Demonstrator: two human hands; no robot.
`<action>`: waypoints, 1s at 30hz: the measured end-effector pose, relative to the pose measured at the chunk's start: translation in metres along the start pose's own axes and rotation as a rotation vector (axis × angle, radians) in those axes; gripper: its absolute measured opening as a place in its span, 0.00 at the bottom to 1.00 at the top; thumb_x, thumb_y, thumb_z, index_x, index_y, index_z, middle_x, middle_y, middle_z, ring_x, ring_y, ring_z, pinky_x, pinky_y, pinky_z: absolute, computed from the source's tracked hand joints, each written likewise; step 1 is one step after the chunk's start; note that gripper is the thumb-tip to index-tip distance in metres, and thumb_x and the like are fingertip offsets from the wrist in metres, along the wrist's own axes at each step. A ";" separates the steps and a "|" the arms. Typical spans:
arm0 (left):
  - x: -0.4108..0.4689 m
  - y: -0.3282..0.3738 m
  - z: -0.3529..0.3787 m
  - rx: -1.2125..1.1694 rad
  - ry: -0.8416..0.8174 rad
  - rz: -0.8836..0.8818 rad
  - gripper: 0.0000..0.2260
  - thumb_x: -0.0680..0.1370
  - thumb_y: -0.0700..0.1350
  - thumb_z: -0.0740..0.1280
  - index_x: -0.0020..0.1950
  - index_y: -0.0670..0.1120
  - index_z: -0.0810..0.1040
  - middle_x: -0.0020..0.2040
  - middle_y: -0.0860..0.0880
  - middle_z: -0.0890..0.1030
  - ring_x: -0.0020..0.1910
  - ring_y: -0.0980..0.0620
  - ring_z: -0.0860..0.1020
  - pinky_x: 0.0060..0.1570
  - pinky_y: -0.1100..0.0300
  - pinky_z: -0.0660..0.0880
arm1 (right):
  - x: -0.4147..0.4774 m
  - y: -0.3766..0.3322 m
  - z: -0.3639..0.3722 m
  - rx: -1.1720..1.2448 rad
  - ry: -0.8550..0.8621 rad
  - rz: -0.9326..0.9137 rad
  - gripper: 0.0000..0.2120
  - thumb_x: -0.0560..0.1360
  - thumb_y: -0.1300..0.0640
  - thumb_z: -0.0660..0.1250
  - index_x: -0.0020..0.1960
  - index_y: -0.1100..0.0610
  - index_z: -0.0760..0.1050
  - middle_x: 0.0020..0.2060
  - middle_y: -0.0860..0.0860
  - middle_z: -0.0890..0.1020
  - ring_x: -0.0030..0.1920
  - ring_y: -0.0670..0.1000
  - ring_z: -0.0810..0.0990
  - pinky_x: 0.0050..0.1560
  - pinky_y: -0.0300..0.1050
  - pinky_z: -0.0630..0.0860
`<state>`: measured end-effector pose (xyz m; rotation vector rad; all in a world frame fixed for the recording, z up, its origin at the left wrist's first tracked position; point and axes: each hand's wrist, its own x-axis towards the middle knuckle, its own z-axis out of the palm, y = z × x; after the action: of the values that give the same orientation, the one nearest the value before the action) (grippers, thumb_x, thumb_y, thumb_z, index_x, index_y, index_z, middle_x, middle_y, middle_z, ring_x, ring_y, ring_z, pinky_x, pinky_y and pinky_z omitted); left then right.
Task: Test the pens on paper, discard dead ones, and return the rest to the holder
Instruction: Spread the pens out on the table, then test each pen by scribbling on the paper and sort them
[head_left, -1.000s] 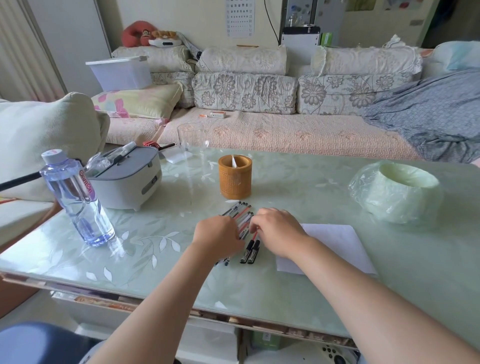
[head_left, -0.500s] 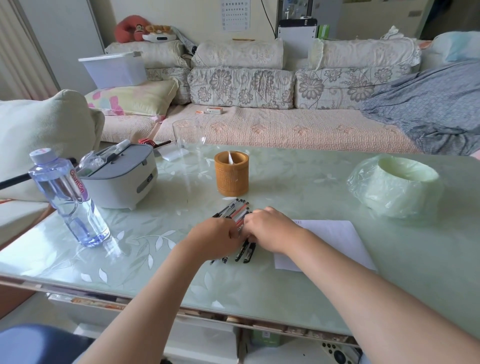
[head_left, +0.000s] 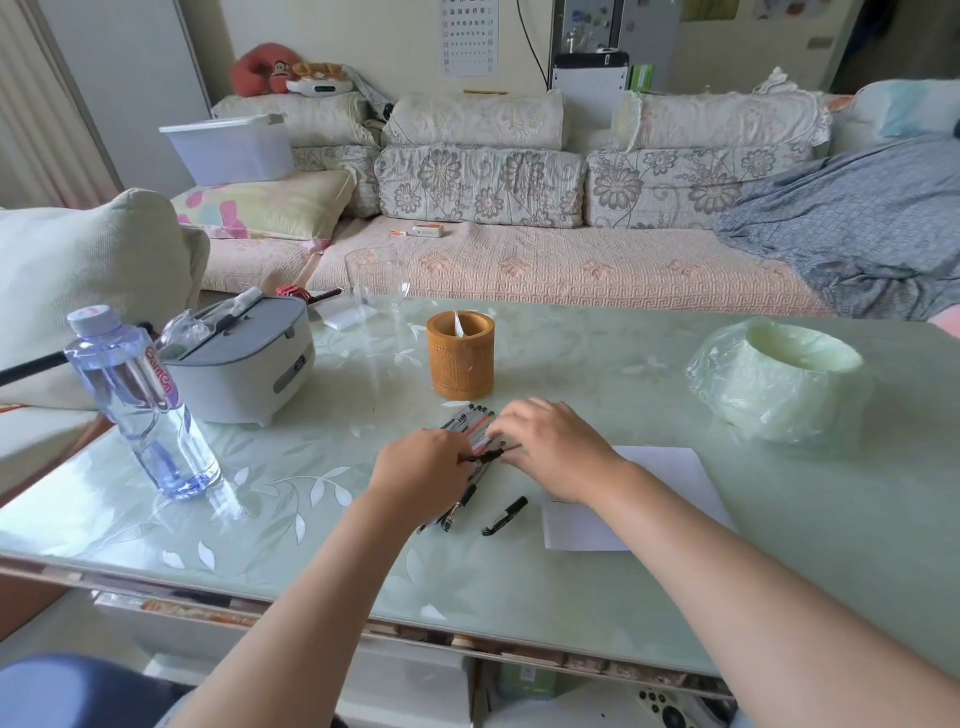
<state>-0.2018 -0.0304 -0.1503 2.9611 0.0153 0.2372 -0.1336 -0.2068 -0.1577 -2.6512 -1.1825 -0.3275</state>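
Note:
Several pens (head_left: 470, 423) lie in a bunch on the green glass table (head_left: 571, 587), just in front of the round brown pen holder (head_left: 460, 355). My left hand (head_left: 423, 475) and my right hand (head_left: 550, 447) meet over the bunch and together pinch one black pen (head_left: 488, 456) between them. A black pen cap (head_left: 505, 516) lies apart, nearer to me. A white sheet of paper (head_left: 670, 470) lies under my right wrist. The lower ends of two or three pens (head_left: 457, 512) stick out below my left hand.
A water bottle (head_left: 140, 402) and a grey box (head_left: 244, 358) stand at the left. A clear glass (head_left: 376, 291) is behind the holder. A bin lined with a green bag (head_left: 779, 384) sits at the right. A sofa runs behind the table.
My hands have lifted one black pen out of the bunch and hold it between them. One black cap now lies alone to the right of the bunch.

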 end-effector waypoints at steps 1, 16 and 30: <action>0.001 0.000 -0.001 0.004 0.009 -0.023 0.09 0.78 0.51 0.60 0.52 0.54 0.79 0.47 0.53 0.81 0.47 0.48 0.78 0.39 0.59 0.71 | -0.006 0.003 -0.001 0.024 -0.001 0.052 0.16 0.77 0.52 0.66 0.64 0.50 0.74 0.59 0.49 0.75 0.61 0.52 0.71 0.60 0.49 0.68; 0.006 0.067 0.004 -0.258 -0.009 -0.066 0.08 0.79 0.51 0.61 0.52 0.55 0.79 0.49 0.55 0.80 0.46 0.51 0.76 0.40 0.58 0.71 | -0.099 0.039 -0.016 0.033 -0.387 0.517 0.28 0.77 0.41 0.61 0.75 0.45 0.62 0.76 0.50 0.61 0.75 0.53 0.60 0.71 0.53 0.61; 0.020 0.080 0.023 -0.319 -0.056 0.110 0.06 0.77 0.52 0.66 0.53 0.57 0.79 0.49 0.60 0.82 0.44 0.56 0.77 0.41 0.59 0.73 | -0.069 0.056 -0.015 -0.097 0.060 0.138 0.08 0.75 0.57 0.66 0.54 0.50 0.79 0.45 0.49 0.79 0.49 0.56 0.77 0.57 0.51 0.68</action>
<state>-0.1782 -0.1127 -0.1559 2.6511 -0.1760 0.1546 -0.1385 -0.2955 -0.1699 -2.7668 -0.9840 -0.4471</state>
